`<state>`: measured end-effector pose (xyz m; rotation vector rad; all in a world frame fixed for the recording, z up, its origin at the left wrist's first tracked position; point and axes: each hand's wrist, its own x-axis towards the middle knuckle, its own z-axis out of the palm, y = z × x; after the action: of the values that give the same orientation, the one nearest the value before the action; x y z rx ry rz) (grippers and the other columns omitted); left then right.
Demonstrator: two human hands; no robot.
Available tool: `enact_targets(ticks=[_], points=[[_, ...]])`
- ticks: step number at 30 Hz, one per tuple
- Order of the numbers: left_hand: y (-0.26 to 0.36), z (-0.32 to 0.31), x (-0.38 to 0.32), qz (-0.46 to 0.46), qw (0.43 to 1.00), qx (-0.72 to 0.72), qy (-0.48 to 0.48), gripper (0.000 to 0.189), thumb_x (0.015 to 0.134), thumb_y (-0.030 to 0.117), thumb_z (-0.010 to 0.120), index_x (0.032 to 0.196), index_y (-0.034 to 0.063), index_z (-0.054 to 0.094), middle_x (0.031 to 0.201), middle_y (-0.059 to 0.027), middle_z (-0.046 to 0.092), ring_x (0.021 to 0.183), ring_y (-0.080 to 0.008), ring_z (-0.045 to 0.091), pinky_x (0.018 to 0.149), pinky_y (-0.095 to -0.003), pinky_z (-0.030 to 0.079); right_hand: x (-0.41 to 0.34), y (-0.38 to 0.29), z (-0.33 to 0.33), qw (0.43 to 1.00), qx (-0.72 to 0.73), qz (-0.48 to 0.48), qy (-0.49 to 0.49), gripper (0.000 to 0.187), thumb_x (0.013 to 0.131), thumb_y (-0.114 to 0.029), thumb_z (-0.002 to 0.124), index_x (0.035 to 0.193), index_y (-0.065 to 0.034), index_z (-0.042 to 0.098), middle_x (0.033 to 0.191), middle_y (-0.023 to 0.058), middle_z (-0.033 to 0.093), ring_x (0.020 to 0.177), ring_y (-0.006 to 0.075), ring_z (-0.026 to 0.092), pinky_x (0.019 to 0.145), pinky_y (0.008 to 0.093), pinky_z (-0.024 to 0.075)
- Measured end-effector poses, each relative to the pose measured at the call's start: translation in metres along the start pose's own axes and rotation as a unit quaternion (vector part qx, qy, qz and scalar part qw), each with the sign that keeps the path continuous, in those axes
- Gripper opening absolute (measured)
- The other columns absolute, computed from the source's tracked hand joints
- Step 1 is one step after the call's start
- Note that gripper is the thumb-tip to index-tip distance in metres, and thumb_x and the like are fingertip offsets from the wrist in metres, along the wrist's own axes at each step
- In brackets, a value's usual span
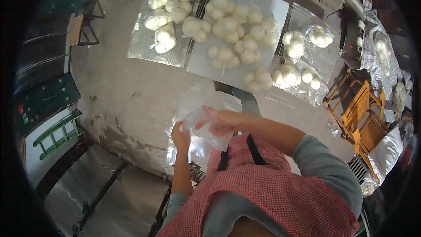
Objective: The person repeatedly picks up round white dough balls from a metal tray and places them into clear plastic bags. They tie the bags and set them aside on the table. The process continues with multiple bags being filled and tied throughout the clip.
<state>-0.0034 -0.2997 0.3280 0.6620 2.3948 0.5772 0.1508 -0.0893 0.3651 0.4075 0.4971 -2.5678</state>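
Observation:
My left hand (pixel 181 136) pinches the edge of a clear plastic bag (pixel 197 118) in front of my body. Spread fingers of my right hand (pixel 218 121) are at the bag, partly seen through its film; whether they are inside or behind it is unclear. Below the hands lies shiny clear plastic (pixel 200 148). Beyond them, knotted bags of white round balls (pixel 228 28) rest on a pale tabletop (pixel 205 61). More bagged balls (pixel 164 38) lie on the panel to the left. On the right, two loose white balls (pixel 307 76) sit near filled bags (pixel 287 75).
A folding wooden chair (pixel 357 105) stands at right, with a white sack (pixel 384 151) beside it. At left are a green rack (pixel 59 135) and a dark green board (pixel 49 98). Metal-topped surfaces (pixel 131 194) fill the lower left. Bare concrete floor (pixel 138 89) shows between.

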Motion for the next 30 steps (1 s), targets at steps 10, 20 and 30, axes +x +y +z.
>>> enact_targets(ticks=[10,20,30], points=[[-0.086,-0.038,-0.001,-0.376,0.897,0.097,-0.211,0.028,0.082,0.021,0.056,0.095,-0.0041,0.058,0.072,-0.0194,0.060,0.070,-0.0278,0.060,0.065,-0.0406,0.045,0.105,-0.062,-0.278,0.526,-0.669,-0.097,0.516,0.072,0.064,-0.028,0.076,0.127,-0.0141,0.043,0.133,0.0151,0.039,0.120,0.0309,0.042,0.094,0.0415,0.0403],[0.032,-0.019,0.099,-0.406,0.894,0.092,-0.167,0.036,0.086,0.033,0.060,0.081,-0.0031,0.059,0.063,-0.0032,0.054,0.056,-0.0111,0.050,0.052,-0.0321,0.040,0.043,-0.101,-0.374,0.767,-0.414,-0.112,0.478,0.075,0.066,-0.023,0.073,0.133,-0.0103,0.040,0.125,0.0169,0.050,0.116,0.0282,0.049,0.094,0.0407,0.0403],[0.124,0.002,0.201,-0.259,0.830,-0.170,-0.464,0.050,0.074,0.007,0.070,0.121,0.0051,0.051,0.109,-0.0005,0.055,0.099,-0.0116,0.051,0.083,-0.0282,0.044,0.051,0.011,-0.282,0.903,0.361,-0.190,0.135,0.067,0.076,-0.016,0.067,0.134,-0.0064,0.034,0.116,0.0116,0.054,0.102,0.0217,0.056,0.080,0.0363,0.0511]])
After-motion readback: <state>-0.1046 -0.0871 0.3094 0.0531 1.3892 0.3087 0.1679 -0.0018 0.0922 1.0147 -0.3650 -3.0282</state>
